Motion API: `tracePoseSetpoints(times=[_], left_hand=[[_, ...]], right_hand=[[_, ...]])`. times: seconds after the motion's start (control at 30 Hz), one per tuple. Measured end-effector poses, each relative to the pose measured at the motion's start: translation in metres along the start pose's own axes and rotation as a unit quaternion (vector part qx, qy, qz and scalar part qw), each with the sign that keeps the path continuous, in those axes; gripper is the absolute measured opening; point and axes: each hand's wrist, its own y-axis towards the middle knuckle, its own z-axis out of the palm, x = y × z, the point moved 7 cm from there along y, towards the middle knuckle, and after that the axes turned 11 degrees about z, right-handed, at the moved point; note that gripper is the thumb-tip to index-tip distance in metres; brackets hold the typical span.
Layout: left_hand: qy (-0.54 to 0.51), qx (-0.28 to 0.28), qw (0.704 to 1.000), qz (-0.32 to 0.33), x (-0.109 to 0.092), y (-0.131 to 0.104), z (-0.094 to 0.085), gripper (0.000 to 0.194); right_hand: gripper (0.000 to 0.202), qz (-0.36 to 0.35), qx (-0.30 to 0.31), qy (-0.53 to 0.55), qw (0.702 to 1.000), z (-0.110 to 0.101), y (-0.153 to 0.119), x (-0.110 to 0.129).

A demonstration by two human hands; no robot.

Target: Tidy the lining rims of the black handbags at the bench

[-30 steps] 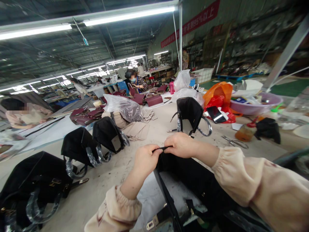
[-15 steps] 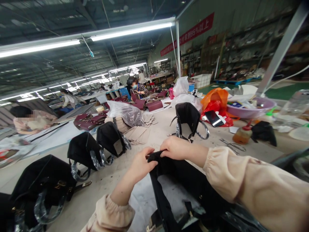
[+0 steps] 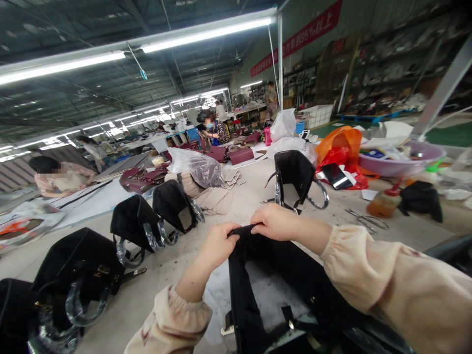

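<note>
- Left hand (image 3: 220,242) pinching the far top edge of the black bag (image 3: 273,285), grip closed on the fabric at its left corner.
- Right hand (image 3: 275,221) clamped on the same edge just to the right, fingers curled over the rim, grip closed on the bag.
- Bag lying near on the bench (image 3: 243,204), mouth turned toward the wearer, pale lining showing between the dark sides, a strap and buckle low at the near edge.
- Compared with a second ago: hands now closer together, the thin strip once stretched flat between them gone slack and folded into the rim.
- Compared with half a second ago: left hand shifted right and up onto the edge, almost touching the right; bag mouth a little wider, more lining showing.
- Judged from that: edge likely being gathered or tucked at the top, work on the rim not finished.
- View swung slightly, so far things sit a little to the right of where they did.
- Beyond the hands, an upright black bag (image 3: 295,174) with wrapped handles, well apart.
- To the left, two more black bags (image 3: 155,216) standing, another (image 3: 73,275) nearer at the left edge.
- Scissors (image 3: 367,219) and a glue bottle (image 3: 385,201) at right, untouched.
- Other people seated far left and far behind.
</note>
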Motion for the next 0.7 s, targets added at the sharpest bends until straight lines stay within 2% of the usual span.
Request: tracePoseSetpoints(times=[0.13,0.23,0.3,0.43,0.53,0.7], left_hand=[[0.016,-0.004,1.0,-0.018,0.001,-0.001,0.001,0.018],[0.097,-0.012,0.995,-0.034,-0.002,-0.002,0.0,0.016],[0.192,-0.006,0.98,-0.054,-0.005,-0.005,-0.001,0.019],[0.347,0.012,0.935,-0.079,-0.009,-0.009,-0.004,0.036],[0.386,0.026,0.919,-0.076,-0.009,-0.01,-0.004,0.039],[0.393,0.034,0.917,-0.058,-0.008,-0.006,-0.003,0.039]], right_hand=[[0.019,0.005,-0.002,0.001,1.0,0.001,0.001,-0.002],[0.019,0.011,-0.005,0.0,1.0,0.001,0.0,-0.004],[0.019,0.013,-0.008,-0.001,1.0,0.0,-0.001,-0.004],[0.02,0.01,-0.01,0.001,1.0,0.0,-0.002,-0.003],[0.021,0.014,-0.006,0.001,1.0,0.0,-0.001,-0.002],[0.021,0.017,-0.013,-0.006,1.0,0.0,0.0,-0.001]])
